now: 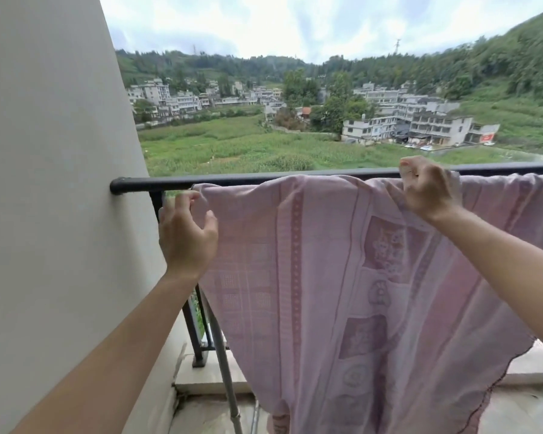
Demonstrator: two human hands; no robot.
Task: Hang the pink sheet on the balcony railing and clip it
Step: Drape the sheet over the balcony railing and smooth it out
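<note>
Head view: pink sheet [342,261] draped over balcony railing [232,180].
My right hand [427,189] pinched its top edge; my left hand [185,233] hovered half-open, empty.

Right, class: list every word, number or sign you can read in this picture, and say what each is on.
None can be read.
Red sign on a far building: too small and blurred to read.
Sheet: woven patterns only, no legible words.
Railing: no label shows.
</note>
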